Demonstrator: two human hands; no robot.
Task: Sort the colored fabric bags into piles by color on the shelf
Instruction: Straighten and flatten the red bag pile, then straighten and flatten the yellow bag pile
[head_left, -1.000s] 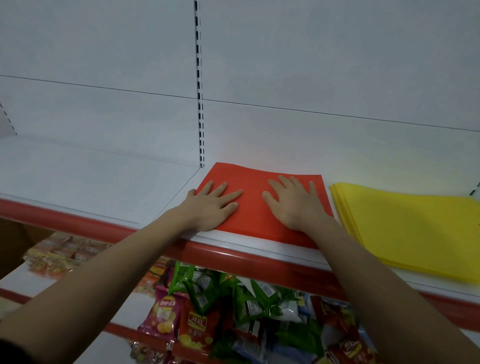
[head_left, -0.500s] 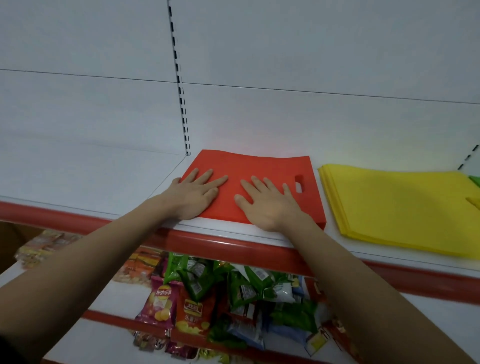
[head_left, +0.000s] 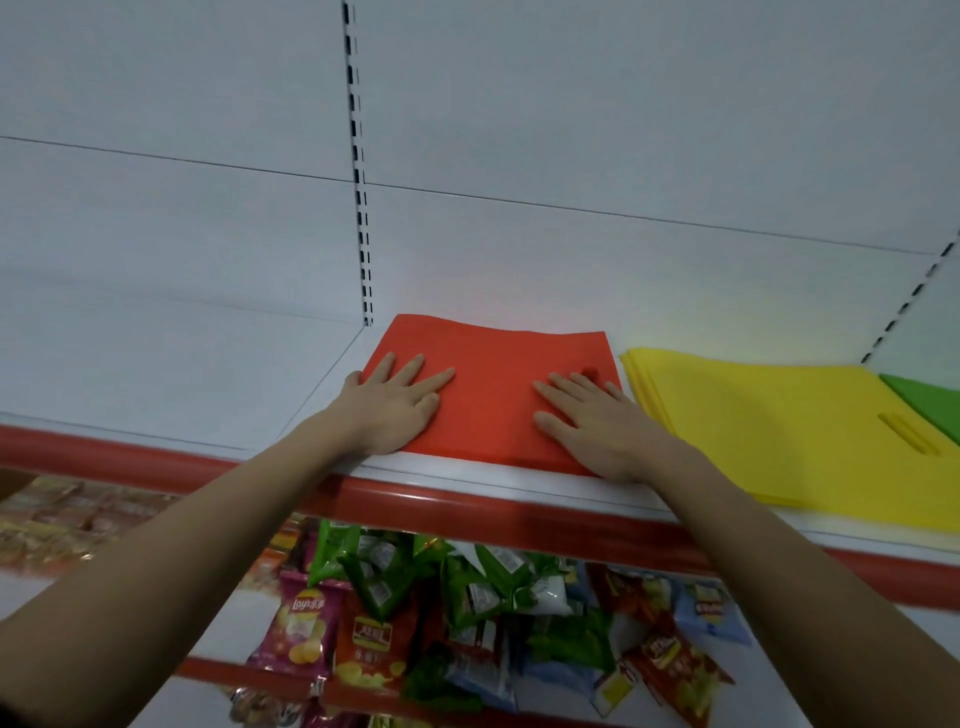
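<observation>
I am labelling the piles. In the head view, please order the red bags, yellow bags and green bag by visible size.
1. yellow bags, cut by the frame edge
2. red bags, partly covered by both hands
3. green bag, only a corner visible, true size unclear

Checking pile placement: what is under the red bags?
The red bags lie flat on the white shelf, both hands pressing on top: left hand, right hand. Anything beneath the stack is covered.

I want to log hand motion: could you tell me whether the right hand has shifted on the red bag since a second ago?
Yes. The right hand slid rightward on the red bag, toward the yellow pile.
</observation>
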